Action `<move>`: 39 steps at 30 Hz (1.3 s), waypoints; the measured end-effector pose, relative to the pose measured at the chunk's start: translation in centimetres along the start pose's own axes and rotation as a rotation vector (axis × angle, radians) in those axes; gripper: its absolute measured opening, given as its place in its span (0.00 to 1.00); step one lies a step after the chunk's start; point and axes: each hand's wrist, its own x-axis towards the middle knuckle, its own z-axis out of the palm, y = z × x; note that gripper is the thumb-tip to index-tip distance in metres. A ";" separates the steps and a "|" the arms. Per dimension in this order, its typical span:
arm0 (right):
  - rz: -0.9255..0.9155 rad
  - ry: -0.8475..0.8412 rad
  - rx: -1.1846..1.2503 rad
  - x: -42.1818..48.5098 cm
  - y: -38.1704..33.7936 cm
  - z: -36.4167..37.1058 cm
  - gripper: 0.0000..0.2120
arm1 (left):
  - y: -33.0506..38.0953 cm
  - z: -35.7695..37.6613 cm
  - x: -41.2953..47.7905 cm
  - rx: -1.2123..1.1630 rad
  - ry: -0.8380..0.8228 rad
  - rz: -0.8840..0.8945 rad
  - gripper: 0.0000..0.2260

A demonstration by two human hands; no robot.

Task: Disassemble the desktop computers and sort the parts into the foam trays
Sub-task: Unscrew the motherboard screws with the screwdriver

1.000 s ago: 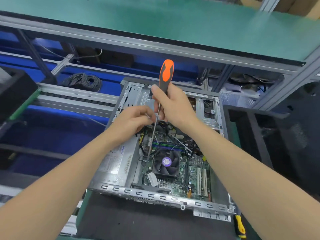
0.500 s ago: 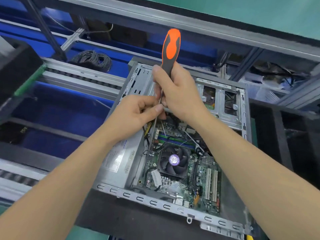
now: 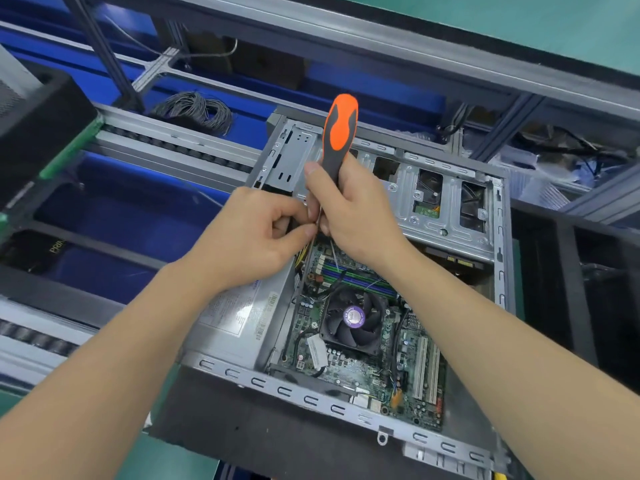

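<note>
The screwdriver [image 3: 341,133] has an orange handle with dark grey inlays. The case [image 3: 450,206] is bare silver-grey metal. Inside, the board [image 3: 381,374] is green, its memory slots [image 3: 356,277] striped green and blue, its card slots [image 3: 425,365] white. The fan [image 3: 336,329] is black with a round purple sticker [image 3: 354,317]. Yellow wires [image 3: 300,256] show at the board's left edge. The power supply [image 3: 270,327] is grey, its printed label [image 3: 228,311] white. Tray [image 3: 540,289] and pad [image 3: 259,431] are black — the mat [image 3: 502,22] green, the shelf [image 3: 114,202] blue, the coil [image 3: 194,109] grey.

The case [image 3: 311,398] is left open above. Its far end is covered by the drive cage [image 3: 446,199].
</note>
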 end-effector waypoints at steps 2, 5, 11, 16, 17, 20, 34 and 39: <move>0.000 -0.002 -0.039 -0.1 0.0 0.2 0.15 | 0.1 0.2 0.0 -0.004 -0.018 -0.024 0.10; 0.007 -0.001 -0.026 -0.1 -0.1 0.2 0.15 | -0.1 0.1 0.1 -0.017 -0.017 -0.041 0.11; -0.018 -0.020 -0.021 0.1 -0.4 0.2 0.14 | -0.5 -0.1 0.1 -0.046 -0.014 -0.040 0.11; -0.026 -0.022 -0.002 0.0 -0.4 0.2 0.13 | -0.8 -0.2 0.2 -0.056 -0.032 -0.043 0.12; -0.029 -0.023 -0.001 0.0 -0.4 0.3 0.13 | -0.8 -0.3 0.2 -0.059 -0.037 -0.044 0.12; -0.028 -0.026 0.011 0.0 -0.3 0.3 0.14 | -0.9 -0.3 0.2 -0.066 -0.042 -0.042 0.12; -0.016 -0.038 -0.010 -0.3 -0.7 0.4 0.14 | -1.3 -0.3 0.2 -0.095 -0.060 -0.041 0.14; -0.026 -0.068 0.017 -0.5 -0.9 0.3 0.14 | -1.7 -0.4 0.0 -0.116 -0.067 -0.012 0.14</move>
